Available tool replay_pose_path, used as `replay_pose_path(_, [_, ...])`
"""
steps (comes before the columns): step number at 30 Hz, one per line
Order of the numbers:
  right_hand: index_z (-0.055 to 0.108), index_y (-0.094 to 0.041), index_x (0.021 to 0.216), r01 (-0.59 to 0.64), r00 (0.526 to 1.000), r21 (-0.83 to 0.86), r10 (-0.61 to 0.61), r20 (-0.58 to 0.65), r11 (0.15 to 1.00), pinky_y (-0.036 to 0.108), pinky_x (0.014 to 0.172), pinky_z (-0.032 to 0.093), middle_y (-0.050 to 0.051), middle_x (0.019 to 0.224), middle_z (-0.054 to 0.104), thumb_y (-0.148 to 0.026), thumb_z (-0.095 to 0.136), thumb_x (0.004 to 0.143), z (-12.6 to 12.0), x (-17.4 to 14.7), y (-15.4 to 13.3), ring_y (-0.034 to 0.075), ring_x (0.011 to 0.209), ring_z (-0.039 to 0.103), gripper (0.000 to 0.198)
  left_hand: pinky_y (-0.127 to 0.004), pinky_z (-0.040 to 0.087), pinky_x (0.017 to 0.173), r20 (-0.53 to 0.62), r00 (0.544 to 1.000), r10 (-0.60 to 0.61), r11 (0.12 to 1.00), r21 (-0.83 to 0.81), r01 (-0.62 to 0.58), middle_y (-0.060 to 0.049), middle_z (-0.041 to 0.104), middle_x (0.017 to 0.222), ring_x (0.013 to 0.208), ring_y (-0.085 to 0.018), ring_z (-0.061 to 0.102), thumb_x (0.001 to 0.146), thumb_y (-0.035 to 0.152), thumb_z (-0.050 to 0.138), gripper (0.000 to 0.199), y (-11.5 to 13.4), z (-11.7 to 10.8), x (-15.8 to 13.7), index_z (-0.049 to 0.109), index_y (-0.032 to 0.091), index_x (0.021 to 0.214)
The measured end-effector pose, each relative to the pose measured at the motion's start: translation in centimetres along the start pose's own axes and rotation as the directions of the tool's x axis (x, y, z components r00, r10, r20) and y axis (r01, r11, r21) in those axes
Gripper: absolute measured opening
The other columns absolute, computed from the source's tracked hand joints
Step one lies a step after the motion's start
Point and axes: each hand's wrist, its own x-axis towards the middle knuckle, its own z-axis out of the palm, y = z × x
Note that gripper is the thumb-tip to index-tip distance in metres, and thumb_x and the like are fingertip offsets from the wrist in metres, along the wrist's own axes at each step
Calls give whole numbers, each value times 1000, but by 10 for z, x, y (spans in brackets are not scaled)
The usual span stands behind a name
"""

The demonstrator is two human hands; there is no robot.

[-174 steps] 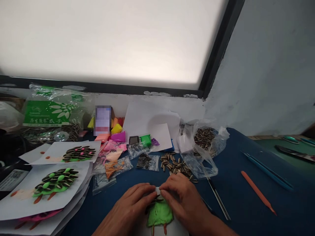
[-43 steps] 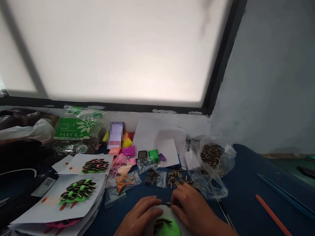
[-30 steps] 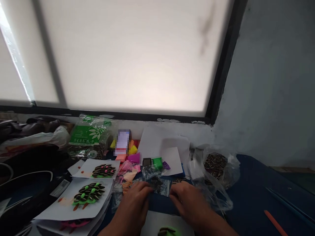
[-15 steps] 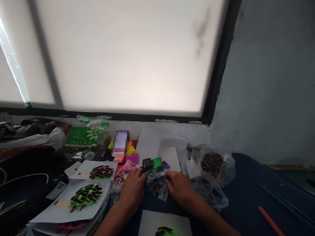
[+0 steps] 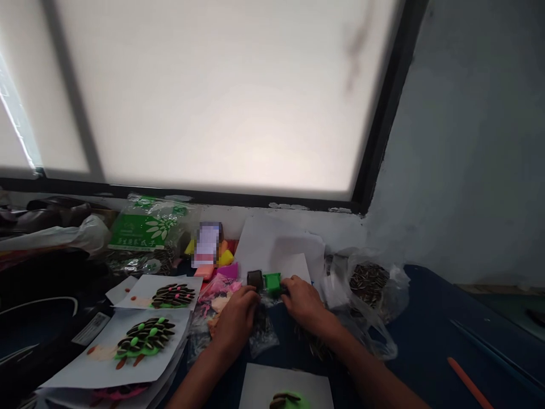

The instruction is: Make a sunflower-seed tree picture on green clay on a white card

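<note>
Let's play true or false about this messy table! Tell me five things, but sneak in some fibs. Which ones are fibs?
1. The right hand is near the green packet. True.
2. The left hand is holding the orange tool. False: it lies on the blue table, apart from both hands.
3. The clear bag on the right has seeds in it. True.
4. The nearer finished picture on the left has blue dots. False: its dots are green.
5. The paper at the bottom has something green on it. True.
</note>
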Motion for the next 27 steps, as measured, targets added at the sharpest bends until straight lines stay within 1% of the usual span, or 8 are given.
replay_pose_path(4, [69, -15, 110, -7, 1000, 35, 7, -4, 999, 26, 80, 42, 12, 109, 71, -18, 49, 95, -9, -4, 7, 22, 101, 65, 25, -37, 55, 84, -76, 994, -78, 995, -75, 72, -9, 75, 97, 93, -24, 70, 92, 29, 43, 27, -1, -4, 7, 67, 18, 94])
replay_pose_path(8, [74, -16, 98, -1, 999, 55, -2, 52, 998, 25, 71, 41, 9, 98, 75, -20, 51, 93, -16, -9, 9, 21, 91, 68, 24, -35, 56, 79, -94, 990, -108, 988, -118, 97, -10, 74, 109, 97, -25, 69, 89, 35, 44, 36, -1, -4, 8, 66, 17, 111])
replay_pose_path(11, [77, -17, 91, 25, 992, 56, -31, 125, 998, 25, 65, 40, 7, 91, 76, -20, 55, 90, -19, -16, 2, 20, 84, 68, 22, -36, 54, 82, -102, 990, -98, 990, -107, 87, -10, 73, 107, 97, -25, 68, 87, 33, 43, 34, 3, -7, 7, 67, 17, 105])
replay_pose_path(16, [76, -17, 87, 67, 973, 29, -72, 221, 997, 27, 66, 42, 10, 88, 76, -33, 63, 85, -17, -33, -20, 25, 84, 69, 21, -31, 51, 67, -47, 996, -73, 997, -18, 73, -6, 71, 84, 72, -20, 65, 88, 27, 44, 25, 10, -11, 1, 67, 18, 93])
replay_pose_path(18, [74, -14, 95, 68, 971, 4, -67, 230, 998, 30, 69, 45, 13, 94, 75, -38, 66, 83, -13, -38, -27, 29, 88, 69, 27, -33, 51, 71, -2, 998, -57, 998, 41, 57, -6, 71, 83, 75, -21, 65, 83, 18, 47, 22, 14, -8, -5, 68, 18, 89])
replay_pose_path(20, [73, -13, 98, 70, 970, -16, -64, 234, 997, 32, 72, 46, 15, 96, 74, -34, 66, 82, -10, -40, -30, 30, 91, 69, 27, -35, 51, 77, 40, 999, -34, 994, 104, 30, -7, 70, 84, 83, -24, 65, 80, 12, 49, 21, 18, -4, -13, 69, 18, 86])
replay_pose_path(23, [74, -14, 93, 84, 970, -34, -74, 232, 996, 31, 73, 46, 14, 91, 75, -26, 62, 84, -4, -39, -31, 30, 91, 70, 19, -35, 51, 81, 94, 996, -6, 987, 163, -9, -8, 70, 92, 91, -24, 65, 82, 7, 47, 28, 26, 2, -21, 70, 18, 94])
replay_pose_path(27, [73, -13, 93, 91, 974, -67, -74, 215, 994, 32, 71, 46, 17, 92, 75, -17, 53, 86, 2, -37, -29, 31, 91, 71, 22, -30, 52, 86, 145, 989, 0, 975, 219, -32, -7, 71, 102, 97, -20, 66, 83, 2, 47, 34, 34, 2, -25, 69, 19, 102])
